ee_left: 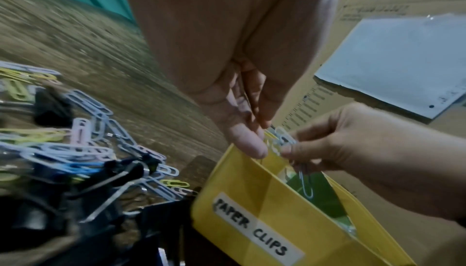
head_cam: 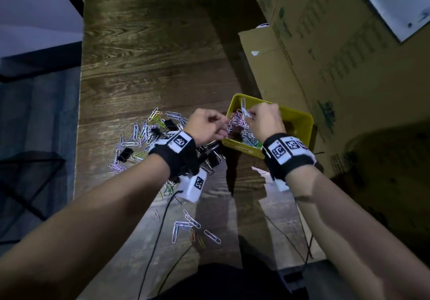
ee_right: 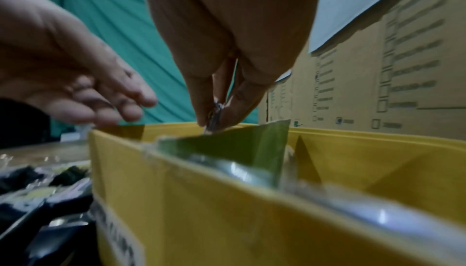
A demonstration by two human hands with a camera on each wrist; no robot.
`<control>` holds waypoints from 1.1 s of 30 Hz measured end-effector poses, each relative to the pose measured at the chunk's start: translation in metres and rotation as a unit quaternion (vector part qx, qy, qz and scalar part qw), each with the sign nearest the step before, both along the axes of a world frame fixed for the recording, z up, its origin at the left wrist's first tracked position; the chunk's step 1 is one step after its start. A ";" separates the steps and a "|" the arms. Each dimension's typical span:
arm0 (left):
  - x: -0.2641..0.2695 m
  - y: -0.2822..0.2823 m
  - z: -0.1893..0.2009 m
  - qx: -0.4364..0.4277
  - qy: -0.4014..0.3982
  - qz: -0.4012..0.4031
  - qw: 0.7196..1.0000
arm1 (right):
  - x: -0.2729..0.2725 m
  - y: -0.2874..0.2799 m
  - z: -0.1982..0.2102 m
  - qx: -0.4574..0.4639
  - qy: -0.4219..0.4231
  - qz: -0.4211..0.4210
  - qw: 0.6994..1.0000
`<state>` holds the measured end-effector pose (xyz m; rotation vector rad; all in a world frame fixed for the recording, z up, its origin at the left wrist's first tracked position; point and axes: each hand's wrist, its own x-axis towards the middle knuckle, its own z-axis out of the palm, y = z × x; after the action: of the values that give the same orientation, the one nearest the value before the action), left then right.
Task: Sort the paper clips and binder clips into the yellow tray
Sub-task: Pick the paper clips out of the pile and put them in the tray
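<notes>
Yellow tray point(head_cam: 300, 122), right of frame centre in the head view, hard against the cardboard boxes point(head_cam: 349, 55): walls of folded card, front label reading PAPER CLIPS point(ee_left: 254, 230), a green divider point(ee_right: 234, 146) splitting it in two; the left compartment holds a tangle of pastel clips. Right hand point(head_cam: 265, 120), over the tray's left compartment, pinches a linked string of paper clips point(head_cam: 244, 111) between thumb and fingertips, likely held high so it can be dropped clear of the walls. Left hand point(head_cam: 207, 125), at the tray's left rim, fingers curled; whether it grips a clip I cannot tell. Unsorted pile point(head_cam: 144, 134), left of the tray on the wooden surface point(head_cam: 151, 55): pastel wire clips mixed with black binder clips point(head_cam: 209, 157), with strays lower centre
</notes>
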<state>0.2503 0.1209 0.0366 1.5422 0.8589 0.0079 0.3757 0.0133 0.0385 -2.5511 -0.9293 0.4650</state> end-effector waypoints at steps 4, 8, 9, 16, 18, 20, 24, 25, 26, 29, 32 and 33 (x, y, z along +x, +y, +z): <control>-0.051 0.018 0.002 0.015 0.015 0.016 1.000 | -0.012 0.007 -0.009 -0.092 -0.001 0.044 0.995; -0.119 0.038 -0.006 0.105 0.090 -0.032 0.990 | -0.021 -0.002 -0.010 -0.071 -0.017 0.069 0.995; -0.139 0.042 -0.012 0.143 0.117 -0.047 0.982 | -0.026 -0.005 -0.009 -0.038 -0.034 0.077 0.996; -0.236 0.013 -0.071 0.348 0.159 -0.147 0.912 | -0.115 -0.042 -0.007 0.050 0.020 0.241 0.969; -0.243 -0.006 -0.089 0.386 0.198 -0.153 0.888 | -0.143 -0.056 -0.020 -0.100 0.103 0.288 0.947; -0.239 -0.025 -0.094 0.417 0.236 -0.137 0.867 | -0.167 -0.070 -0.038 -0.252 0.150 0.329 0.897; -0.224 -0.063 -0.092 0.417 0.255 -0.144 0.861 | -0.195 -0.086 -0.062 -0.305 0.146 0.326 0.883; -0.223 -0.073 -0.092 0.413 0.257 -0.154 0.860 | -0.198 -0.086 -0.064 -0.290 0.146 0.316 0.891; -0.224 -0.083 -0.093 0.410 0.259 -0.161 0.860 | -0.200 -0.085 -0.065 -0.273 0.150 0.308 0.899; -0.225 -0.099 -0.093 0.409 0.229 -0.173 0.866 | -0.203 -0.080 -0.064 -0.220 0.170 0.288 0.916; -0.223 -0.098 -0.085 0.404 0.202 -0.232 0.861 | -0.203 -0.079 -0.066 -0.167 0.171 0.277 0.930; -0.221 -0.094 -0.084 0.404 0.201 -0.253 0.856 | -0.203 -0.079 -0.067 -0.152 0.172 0.273 0.934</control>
<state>0.0292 0.0267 -0.0476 2.6051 0.7762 -0.3960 0.1725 -0.0661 -0.0286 -2.3079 -1.5179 1.2565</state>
